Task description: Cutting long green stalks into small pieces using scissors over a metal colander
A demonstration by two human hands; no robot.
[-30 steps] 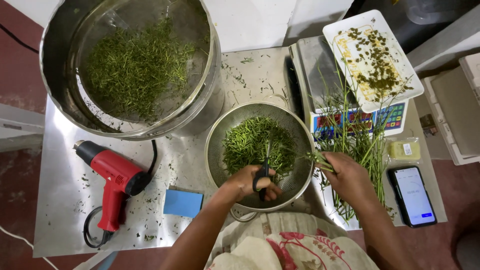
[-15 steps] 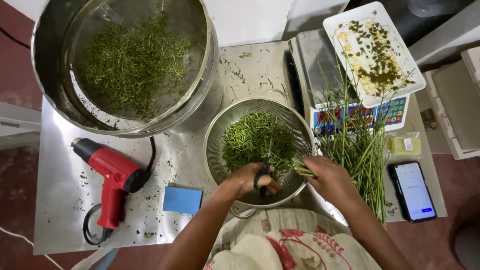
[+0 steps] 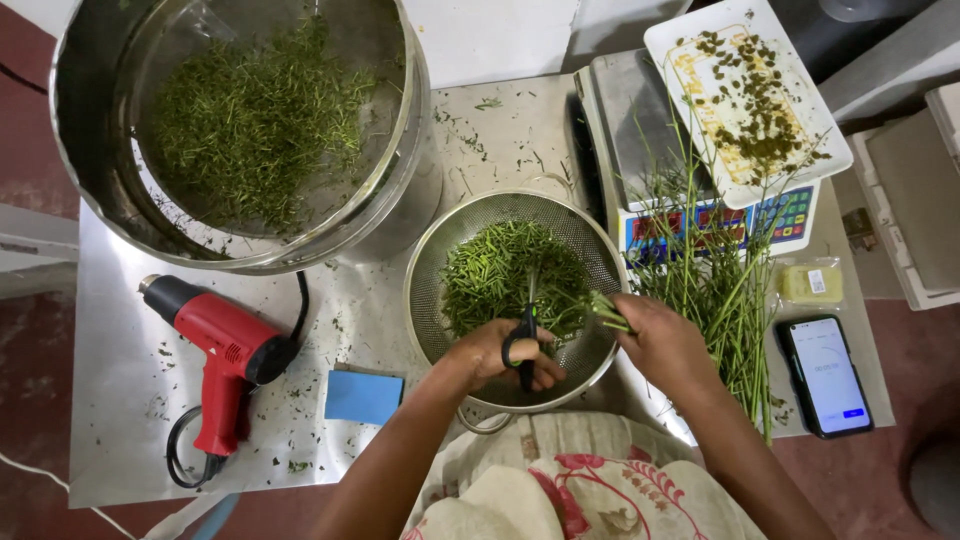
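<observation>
At the frame's centre, the left hand (image 3: 497, 352) grips black scissors (image 3: 524, 337) over the metal colander (image 3: 515, 297). The right hand (image 3: 662, 340) has its fingers closed on a small bunch of green stems (image 3: 606, 310) at the colander's right rim

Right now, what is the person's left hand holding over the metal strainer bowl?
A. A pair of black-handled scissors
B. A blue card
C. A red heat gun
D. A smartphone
A: the left hand has its fingers through the black handles of the scissors above the cut green stems in the strainer bowl, while the right hand holds a small bunch of green stems at the rim.
</observation>
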